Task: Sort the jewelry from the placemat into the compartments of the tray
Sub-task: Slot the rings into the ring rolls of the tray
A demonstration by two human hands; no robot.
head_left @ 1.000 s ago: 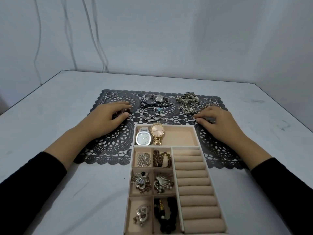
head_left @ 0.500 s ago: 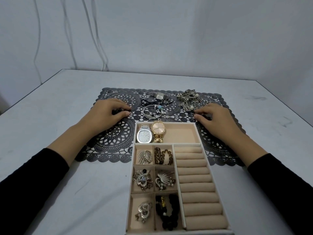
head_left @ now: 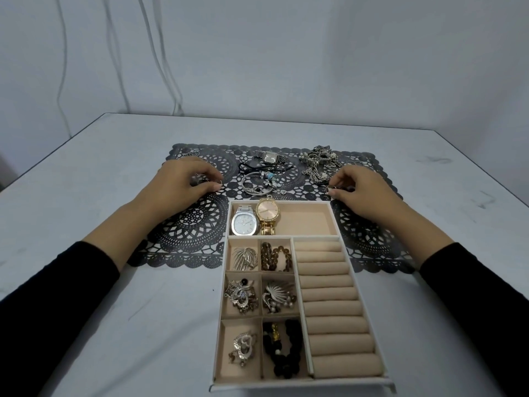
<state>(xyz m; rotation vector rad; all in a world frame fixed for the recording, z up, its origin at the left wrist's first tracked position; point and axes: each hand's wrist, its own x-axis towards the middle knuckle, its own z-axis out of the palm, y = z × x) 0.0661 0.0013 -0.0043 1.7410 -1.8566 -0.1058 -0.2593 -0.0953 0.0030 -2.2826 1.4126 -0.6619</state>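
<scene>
On black lace placemat [head_left: 197, 224], far left of tray: left hand [head_left: 183, 181], fingers curled, thumb and forefinger pinching small ring [head_left: 219, 183] against mat. Right hand [head_left: 363, 193] beside tray's far right corner, fingertips pinching small dark ring [head_left: 328, 189]. Between hands: charm bracelet [head_left: 259, 181], black cord [head_left: 266, 167], square silver watch [head_left: 270, 158] farther back; chain heap [head_left: 317, 161] far right. Tray [head_left: 222, 296] near centre: round-cornered silver watch [head_left: 244, 223] and gold watch [head_left: 267, 214] in far compartment, brooches [head_left: 244, 257] and bead bracelets [head_left: 276, 255] in small left cells, ring rolls [head_left: 329, 282] along right side
</scene>
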